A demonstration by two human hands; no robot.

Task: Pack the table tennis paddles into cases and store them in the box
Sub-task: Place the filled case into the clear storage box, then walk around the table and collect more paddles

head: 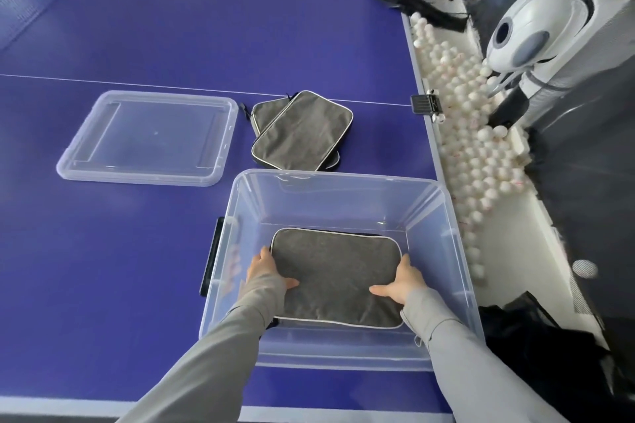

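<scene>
Lid off, left of box. Left grip pinches case at left edge, thumb on top. Case low inside box, near right corner of tabletop. Right grip pinches right edge. Lower level, release both together.

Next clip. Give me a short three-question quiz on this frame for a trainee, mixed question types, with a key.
1. True or false: the lid sits on the clear box.
2. The grey case inside the box is held by: A) left hand only; B) right hand only; C) both hands.
3. Fill in: the other cases lie stacked on the ___, beyond the box.
Key: 1 false, it lies on the table; 2 C; 3 table.
</scene>
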